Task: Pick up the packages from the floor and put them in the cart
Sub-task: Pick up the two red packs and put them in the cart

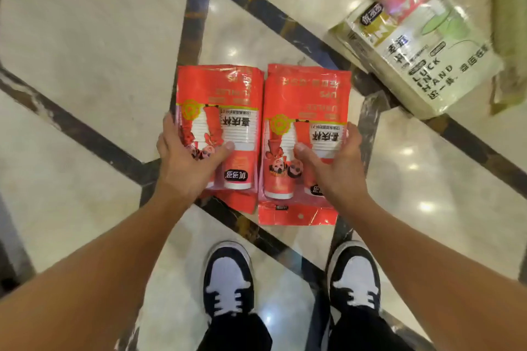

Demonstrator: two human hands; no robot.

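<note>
Two red packages of paper cups are side by side in front of me over the marble floor. My left hand [186,155] grips the left red package [221,100] by its left edge, thumb on its face. The right red package [308,105] is held the same way by my right hand [336,164], fingers around its right edge. A third package, white and green with a red top [413,40], lies flat on the floor at the upper right, apart from both hands. No cart is in view.
The floor is glossy cream marble [85,45] crossed by dark inlaid strips. My two dark and white shoes [228,279] stand just below the red packages. A blurred greenish object [510,37] sits at the right edge.
</note>
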